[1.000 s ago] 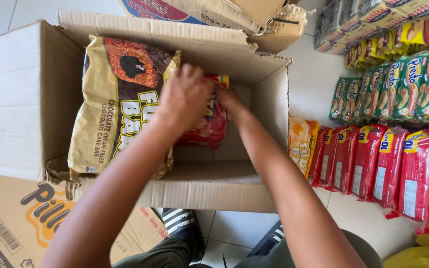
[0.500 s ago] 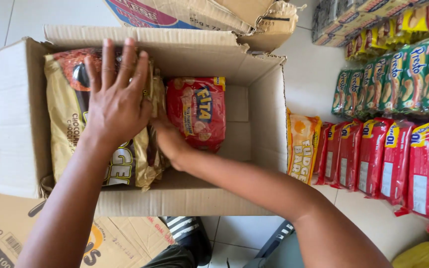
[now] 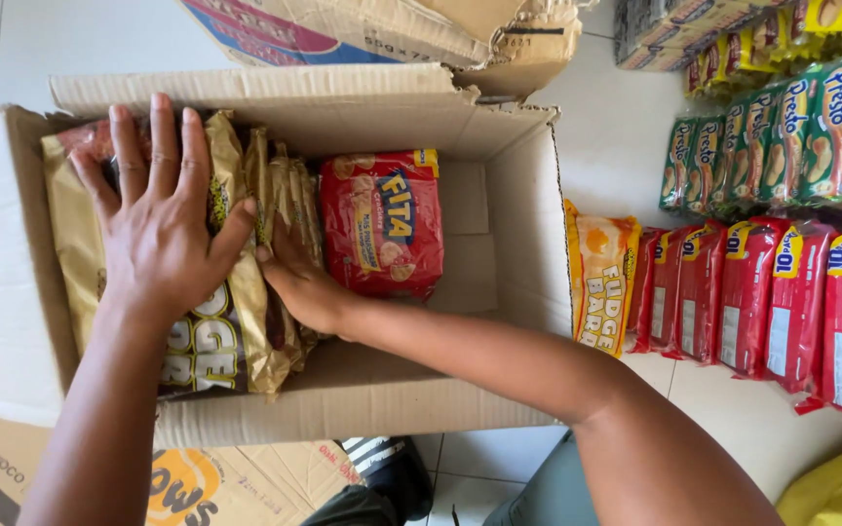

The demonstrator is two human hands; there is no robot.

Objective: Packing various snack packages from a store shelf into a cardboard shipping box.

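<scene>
White floor tiles surround the cardboard box [image 3: 523,244]; left hand [image 3: 163,234] lies flat, open on upright gold packs [image 3: 246,321], right hand [image 3: 299,282] presses their edge, fingers hidden.

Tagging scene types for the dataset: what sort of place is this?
Likely a small shop's stockroom or store floor. Rows of red snack packs and green snack packs line the tiled floor, and both hands pack gold packets into a cardboard box.

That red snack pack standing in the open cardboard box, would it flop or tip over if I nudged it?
The red snack pack looks blocky and holds its shape, so probably fairly stiff. It has bare box floor on its right, so a nudge that way could tip it. Its glossy wrapper may be slippery.
</scene>
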